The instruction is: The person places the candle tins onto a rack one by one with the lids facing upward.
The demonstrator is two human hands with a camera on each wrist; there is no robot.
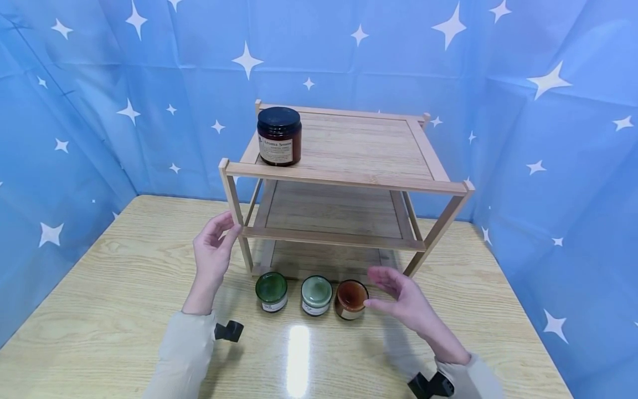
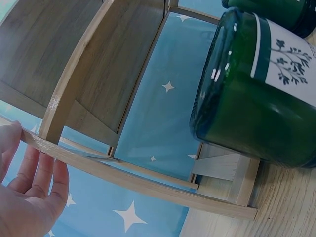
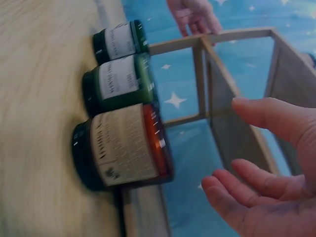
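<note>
My left hand [image 1: 213, 244] grips the left front leg of a three-tier wooden shelf [image 1: 326, 239]; in the left wrist view its thumb and fingers [image 2: 42, 177] lie on either side of the leg. My right hand [image 1: 402, 296] is held with fingers apart beside an amber jar [image 1: 351, 296]. The right wrist view shows a gap between that hand and the amber jar [image 3: 126, 148]. A pale green jar [image 1: 316, 296] and a dark green jar [image 1: 271, 291] stand left of it in a row. All three rest upside down, dark lids against the table.
A large brown jar [image 1: 279, 138] with a black lid stands upright on the shelf's top tier, at the left. The row of jars sits close before the shelf's front on a wooden table [image 1: 99, 299]. Blue star-patterned curtains [image 1: 169, 83] surround the table's back and sides.
</note>
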